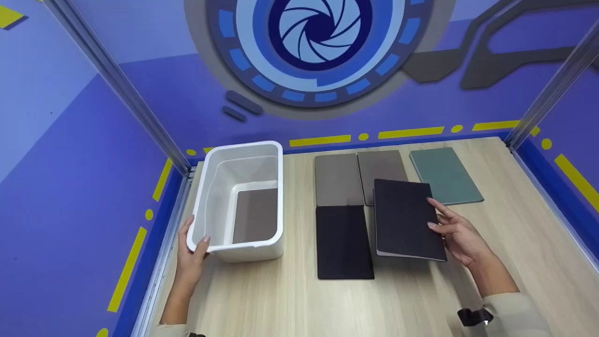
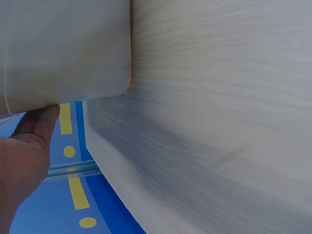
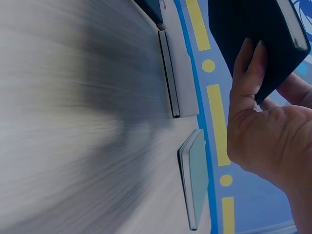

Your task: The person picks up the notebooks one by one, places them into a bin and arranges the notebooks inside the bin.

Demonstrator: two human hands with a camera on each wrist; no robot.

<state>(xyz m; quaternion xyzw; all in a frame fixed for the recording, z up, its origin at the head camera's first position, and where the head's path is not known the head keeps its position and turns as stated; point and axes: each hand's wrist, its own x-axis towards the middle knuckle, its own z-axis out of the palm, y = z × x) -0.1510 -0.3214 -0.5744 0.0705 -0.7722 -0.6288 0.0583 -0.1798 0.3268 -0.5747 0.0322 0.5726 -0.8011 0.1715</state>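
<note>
My right hand point(image 1: 461, 236) grips a black notebook point(image 1: 406, 220) by its right edge, raised above the table with its page edges showing at the bottom. In the right wrist view, fingers lie on one cover and the thumb side on the other. My left hand point(image 1: 191, 252) holds the near left corner of a white plastic bin point(image 1: 248, 252), thumb over the rim and fingers outside. A brown-grey notebook point(image 1: 256, 215) lies flat on the bin's floor. Another black notebook point(image 1: 344, 243) lies on the table, left of the held one.
Behind the black notebooks lie a grey notebook point(image 1: 338, 179) and a brown-grey notebook point(image 1: 381, 164), side by side. A green notebook point(image 1: 444, 175) lies at the back right. Blue printed panels point(image 1: 369, 110) wall the wooden table point(image 1: 299, 299) at the back and sides.
</note>
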